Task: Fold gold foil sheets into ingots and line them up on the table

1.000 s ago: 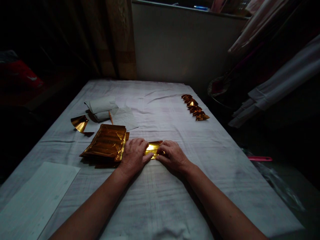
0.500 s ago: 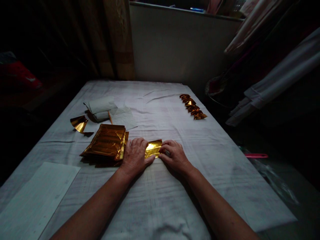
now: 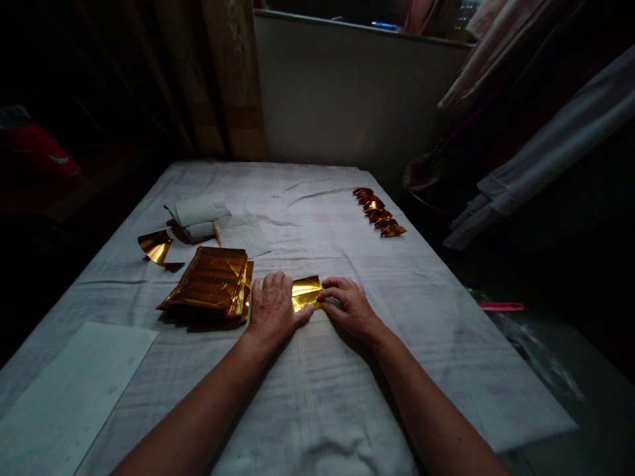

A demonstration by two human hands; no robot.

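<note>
A small folded sheet of shiny gold foil paper (image 3: 306,292) lies on the cloth between my hands, with creases running across it. My left hand (image 3: 274,305) rests flat over its left part, fingers stretched forward and thumb along the near edge. At the right edge of the sheet, my right hand (image 3: 346,305) has its thumb and fingertips drawn together on the foil paper. Just left of my left hand sits a thick stack of gold foil sheets (image 3: 211,281). A row of folded gold pieces (image 3: 378,213) lies near the far right edge.
A white cloth (image 3: 297,396) covers the table. On the left are a curled gold scrap (image 3: 156,246), rolled pale paper (image 3: 196,215) and a flat white sheet (image 3: 84,383). Clothes (image 3: 536,158) hang on the right. A pink handle (image 3: 502,307) shows beyond the right edge.
My left hand has shifted slightly right over the foil paper, its thumb now further along the near edge. My right fingertips have moved a little at the right edge. The whole view has shifted slightly.
</note>
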